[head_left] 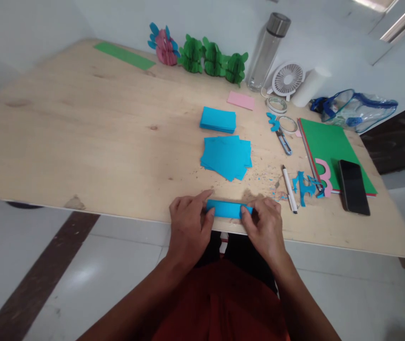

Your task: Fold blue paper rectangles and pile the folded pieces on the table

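A narrow folded strip of blue paper (228,209) lies at the table's front edge. Its left end is pinched by my left hand (190,222), with the thumb on top and the index finger stretched out behind it. At the right end, my right hand (266,222) grips the paper between thumb and curled fingers. Just beyond the strip is a loose, fanned pile of blue sheets (225,156). Farther back sits a neater stack of blue paper (218,119).
On the right are a white pen (289,189), blue scraps (305,188), a cutter (283,142), tape rolls (276,104), green sheets (330,147) and a phone (354,187). Along the back stand paper figures (212,59), a bottle (268,52) and a fan (287,79).
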`<state>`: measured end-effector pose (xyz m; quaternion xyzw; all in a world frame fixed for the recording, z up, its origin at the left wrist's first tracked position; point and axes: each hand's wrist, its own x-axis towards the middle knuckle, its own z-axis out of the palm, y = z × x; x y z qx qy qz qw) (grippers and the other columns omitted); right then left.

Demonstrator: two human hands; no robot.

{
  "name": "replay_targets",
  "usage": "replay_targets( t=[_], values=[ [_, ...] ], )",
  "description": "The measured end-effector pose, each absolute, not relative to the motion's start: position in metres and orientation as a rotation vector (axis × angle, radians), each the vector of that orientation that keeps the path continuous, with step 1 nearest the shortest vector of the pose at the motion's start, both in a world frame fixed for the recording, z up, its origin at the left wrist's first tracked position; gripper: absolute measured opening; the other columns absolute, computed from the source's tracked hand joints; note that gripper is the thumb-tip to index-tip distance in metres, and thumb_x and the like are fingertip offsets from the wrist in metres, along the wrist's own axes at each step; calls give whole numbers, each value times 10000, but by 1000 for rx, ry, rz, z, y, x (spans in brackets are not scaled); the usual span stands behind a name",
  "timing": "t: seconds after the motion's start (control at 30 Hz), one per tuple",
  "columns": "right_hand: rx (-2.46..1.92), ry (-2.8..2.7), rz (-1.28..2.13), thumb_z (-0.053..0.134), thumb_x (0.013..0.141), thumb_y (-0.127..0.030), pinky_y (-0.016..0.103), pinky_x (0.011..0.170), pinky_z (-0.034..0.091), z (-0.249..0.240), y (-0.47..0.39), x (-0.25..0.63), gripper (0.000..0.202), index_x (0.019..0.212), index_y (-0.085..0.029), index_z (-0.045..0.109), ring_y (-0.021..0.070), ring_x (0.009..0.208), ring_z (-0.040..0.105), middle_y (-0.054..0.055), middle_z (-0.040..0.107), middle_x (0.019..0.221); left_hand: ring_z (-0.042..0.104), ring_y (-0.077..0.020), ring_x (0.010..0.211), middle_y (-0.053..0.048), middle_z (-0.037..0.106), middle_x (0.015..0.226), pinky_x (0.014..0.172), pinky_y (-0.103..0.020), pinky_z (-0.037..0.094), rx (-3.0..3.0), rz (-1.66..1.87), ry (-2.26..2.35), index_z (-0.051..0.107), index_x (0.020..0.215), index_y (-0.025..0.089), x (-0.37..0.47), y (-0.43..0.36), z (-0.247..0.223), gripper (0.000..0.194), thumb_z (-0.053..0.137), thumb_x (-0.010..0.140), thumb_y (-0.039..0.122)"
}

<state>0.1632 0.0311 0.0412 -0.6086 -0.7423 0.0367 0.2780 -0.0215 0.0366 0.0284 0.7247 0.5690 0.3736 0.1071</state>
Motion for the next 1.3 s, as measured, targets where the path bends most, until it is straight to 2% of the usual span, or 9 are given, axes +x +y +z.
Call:
replay_targets(
  t=[0.07,0.17,0.27,0.4,0.67,0.83,1.3],
  values=[
    [-1644,-2004,54,479,913,-290,325,741,328,40,32,163,263,668,-226,409,164,667,457,-26,455,619,563,-225,901,-78,640,928,871,-429,427,2174,1154,1688,531,1193,161,-21,34,28,306,499,894,217],
    [-1648,-2032,-16,466,913,-282,325,734,325,40,34,162,253,673,-232,399,170,667,451,-24,457,624,521,-281,1129,-139,626,1142,966,-490,390,2341,1221,1615,559,1172,155,-18,25,25,306,519,869,164],
    [-1646,-2051,-45,466,907,-268,330,739,325,40,35,161,223,692,-231,423,176,679,459,-16,479,641,457,-286,1268,-116,620,1233,1076,-531,294,2537,1167,1421,578,1185,180,-15,13,17,317,520,874,165],
    [-1654,-2066,-53,468,899,-261,334,732,324,40,36,160,216,687,-227,448,183,672,461,-11,487,627,379,-277,1353,-94,571,1334,1149,-515,185,2621,953,1345,543,1277,187,-14,5,4,390,503,907,305],
    [-1653,-2081,-73,465,903,-246,339,737,316,40,37,159,209,695,-225,464,189,687,481,-7,504,634,304,-259,1401,-65,485,1425,1175,-498,104,2663,796,1404,473,1364,229,-18,3,-1,471,480,912,362],
    [-1660,-2087,-71,468,894,-239,340,729,315,39,37,159,197,697,-232,456,189,676,472,-10,499,624,250,-270,1422,-76,474,1430,1174,-509,93,2646,830,1431,459,1377,212,-18,-2,-2,514,501,900,400],
    [-1643,-2079,-73,474,889,-214,336,721,312,40,38,158,218,680,-238,421,182,652,434,-18,477,612,309,-261,1396,-41,479,1429,1179,-495,81,2675,750,1456,478,1361,218,-17,-4,-4,494,501,901,397]
  ],
)
